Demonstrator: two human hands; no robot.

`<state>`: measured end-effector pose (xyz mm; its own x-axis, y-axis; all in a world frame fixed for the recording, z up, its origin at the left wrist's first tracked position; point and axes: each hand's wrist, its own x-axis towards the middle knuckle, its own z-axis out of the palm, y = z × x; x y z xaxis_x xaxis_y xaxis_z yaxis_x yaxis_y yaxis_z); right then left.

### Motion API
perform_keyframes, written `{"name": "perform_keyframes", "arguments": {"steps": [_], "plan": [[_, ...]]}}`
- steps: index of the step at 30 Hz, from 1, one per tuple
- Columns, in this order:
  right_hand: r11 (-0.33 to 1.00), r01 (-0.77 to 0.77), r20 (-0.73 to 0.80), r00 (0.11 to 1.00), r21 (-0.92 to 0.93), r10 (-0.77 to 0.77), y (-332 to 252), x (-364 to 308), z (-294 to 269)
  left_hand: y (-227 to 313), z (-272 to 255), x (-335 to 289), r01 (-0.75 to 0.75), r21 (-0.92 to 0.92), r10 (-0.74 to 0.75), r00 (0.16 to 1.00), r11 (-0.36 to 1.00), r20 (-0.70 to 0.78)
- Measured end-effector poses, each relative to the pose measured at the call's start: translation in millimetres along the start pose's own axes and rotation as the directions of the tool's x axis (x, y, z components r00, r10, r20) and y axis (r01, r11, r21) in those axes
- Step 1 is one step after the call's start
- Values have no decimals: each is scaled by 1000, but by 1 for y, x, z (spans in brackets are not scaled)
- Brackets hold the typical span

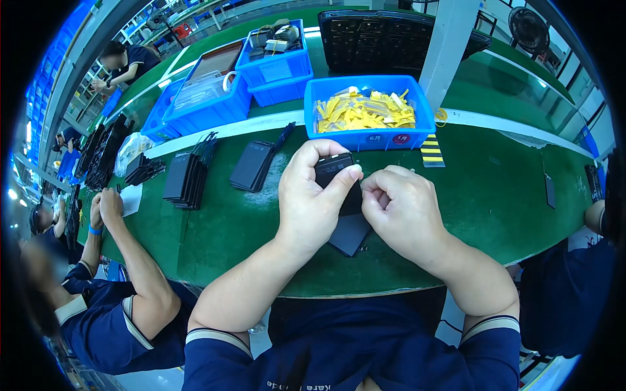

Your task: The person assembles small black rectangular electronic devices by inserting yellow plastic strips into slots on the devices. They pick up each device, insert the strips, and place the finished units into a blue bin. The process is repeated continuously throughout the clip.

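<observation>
The left hand point(312, 195) is wrapped around a flat black slab point(344, 208), smooth and thin like a small dark tile. The fingers curl over its top edge and the thumb presses on its front, so the grip is tight. The slab is held just above the green mat point(495, 195) near the table's front edge, tilted, with its lower corner poking out below the hands. The right hand point(403, 208) is curled almost into a fist, its fingertips pinching at the slab's right side. I cannot tell if something tiny sits between those fingers.

The mat looks soft and a bit fuzzy. Behind the hands stands a blue plastic bin point(369, 133) with hard, straight walls, full of thin yellow strips point(365, 111) all jumbled up. To the left, more flat black slabs lie in stacks point(251, 166) on the mat. Another person's bare arm point(134, 260) rests on the table's left end.
</observation>
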<state>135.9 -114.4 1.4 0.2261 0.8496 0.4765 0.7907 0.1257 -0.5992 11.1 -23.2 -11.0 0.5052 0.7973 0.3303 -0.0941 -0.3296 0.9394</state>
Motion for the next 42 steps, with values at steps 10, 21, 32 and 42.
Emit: {"name": "perform_keyframes", "arguments": {"steps": [10,21,32,42], "plan": [[930,-255,22,966,264,259,17,17,-24,-2,-9,9,-79,348,-91,890,934,446],[984,-113,97,990,137,101,20,17,-19,-6,-56,34,-175,828,206,976,534,73],[998,20,99,995,57,-26,21,15,-14,-6,-103,51,184,963,-187,971,195,-148],[861,435,-261,827,-265,-498,14,19,-15,11,-33,20,-159,422,111,984,893,137]]}}
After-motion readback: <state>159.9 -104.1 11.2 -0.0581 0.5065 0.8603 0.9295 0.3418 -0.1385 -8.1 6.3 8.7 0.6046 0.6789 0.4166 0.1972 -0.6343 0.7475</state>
